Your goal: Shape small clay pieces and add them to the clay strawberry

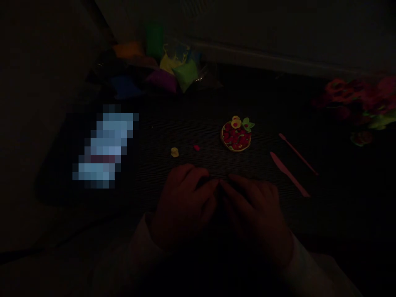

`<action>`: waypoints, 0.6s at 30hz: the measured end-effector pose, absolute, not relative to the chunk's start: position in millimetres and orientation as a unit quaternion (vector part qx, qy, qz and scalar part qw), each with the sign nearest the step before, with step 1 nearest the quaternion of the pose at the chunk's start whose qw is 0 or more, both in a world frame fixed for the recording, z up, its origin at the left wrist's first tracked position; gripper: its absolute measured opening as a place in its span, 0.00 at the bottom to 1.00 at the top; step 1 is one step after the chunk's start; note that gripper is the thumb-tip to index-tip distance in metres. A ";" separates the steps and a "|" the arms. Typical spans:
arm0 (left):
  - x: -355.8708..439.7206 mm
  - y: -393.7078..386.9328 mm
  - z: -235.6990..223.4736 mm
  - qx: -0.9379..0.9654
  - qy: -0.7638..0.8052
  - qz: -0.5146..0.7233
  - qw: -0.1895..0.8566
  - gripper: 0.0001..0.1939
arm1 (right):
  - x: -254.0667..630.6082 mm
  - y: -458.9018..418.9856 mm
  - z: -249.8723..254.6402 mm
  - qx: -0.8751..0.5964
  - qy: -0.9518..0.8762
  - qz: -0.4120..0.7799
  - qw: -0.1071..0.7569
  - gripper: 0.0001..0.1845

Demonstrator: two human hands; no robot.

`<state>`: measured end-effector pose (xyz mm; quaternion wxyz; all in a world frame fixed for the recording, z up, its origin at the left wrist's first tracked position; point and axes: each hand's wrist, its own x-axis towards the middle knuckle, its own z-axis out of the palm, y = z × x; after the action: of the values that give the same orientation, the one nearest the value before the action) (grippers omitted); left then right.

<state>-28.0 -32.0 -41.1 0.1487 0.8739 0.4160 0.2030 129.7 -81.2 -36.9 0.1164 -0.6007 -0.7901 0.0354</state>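
Observation:
The scene is very dark. My left hand [185, 202] is closed, fingers curled and thumb and forefinger pinched at the tips. Opposite it, my right hand [258, 210] is closed too, its fingertips meeting those of the left. Anything between the fingertips is too small and dim to make out. Just beyond my hands lie a small yellow clay piece [175, 152] and a tiny pink-red clay piece [197, 147]. Farther up sits a round clay tart [236, 136] with a yellow rim, red pieces inside, and a yellow and a green flower on its upper edge.
A pink modelling knife [287, 173] and a thin pink stick tool [298, 154] lie at right. Bags of coloured clay [185, 74] are heaped at the back. A lit, blurred-out screen [107, 146] lies left. Pink and green clay shapes [365, 99] sit far right.

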 end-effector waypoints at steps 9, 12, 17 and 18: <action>-27.4 -31.3 -40.8 0.874 0.417 0.195 0.154 0.12 | 131.8 -81.5 -34.2 -0.606 -0.778 0.062 0.153 0.14; -27.6 -31.3 -40.7 0.876 0.414 0.197 0.150 0.12 | 131.4 -80.1 -33.9 -0.613 -0.772 0.059 0.158 0.14; -27.5 -30.9 -41.3 0.874 0.417 0.194 0.157 0.11 | 129.5 -78.7 -34.4 -0.605 -0.781 0.051 0.143 0.14; -27.4 -30.8 -41.6 0.873 0.417 0.195 0.163 0.11 | 129.3 -78.8 -34.5 -0.604 -0.783 0.052 0.141 0.14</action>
<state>-27.4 -30.8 -41.6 0.1627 0.8727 0.4172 0.1946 129.3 -78.8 -34.5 0.1405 -0.6036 -0.7831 0.0516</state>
